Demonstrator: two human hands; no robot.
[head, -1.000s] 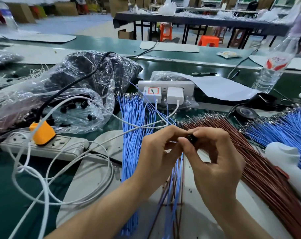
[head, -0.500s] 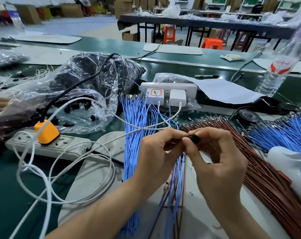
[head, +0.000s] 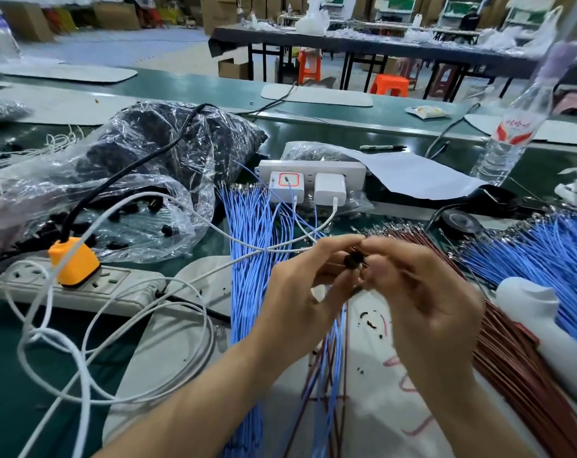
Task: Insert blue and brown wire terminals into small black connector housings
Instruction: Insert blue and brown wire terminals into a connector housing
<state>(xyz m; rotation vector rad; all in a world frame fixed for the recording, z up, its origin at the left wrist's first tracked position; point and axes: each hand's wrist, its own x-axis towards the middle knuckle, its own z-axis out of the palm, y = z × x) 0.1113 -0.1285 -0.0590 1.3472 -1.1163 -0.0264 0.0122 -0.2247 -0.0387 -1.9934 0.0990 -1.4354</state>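
Note:
A small black connector housing (head: 354, 260) sits between the fingertips of both hands above the white mat (head: 373, 408). My left hand (head: 300, 299) pinches wires at the housing, and blue and brown wires (head: 330, 358) hang down from it under the hands. My right hand (head: 426, 305) pinches the housing from the right. A bundle of blue wires (head: 250, 246) lies to the left of the hands and a bundle of brown wires (head: 512, 358) to the right. More blue wires (head: 545, 252) lie at the far right. A clear bag with loose black housings (head: 138, 223) lies at the left.
A white power strip (head: 82, 289) with an orange plug (head: 72, 262) and looping white cables (head: 82, 358) lies at the left. A second strip with chargers (head: 310, 180) stands behind the hands. A water bottle (head: 515, 127), a white plastic object (head: 538, 312) and a tape roll (head: 459, 223) are at the right.
The two hands have stayed together on the housing, with the fingers shifting slightly. The view has tipped a little, so the bench appears lower in the frame.

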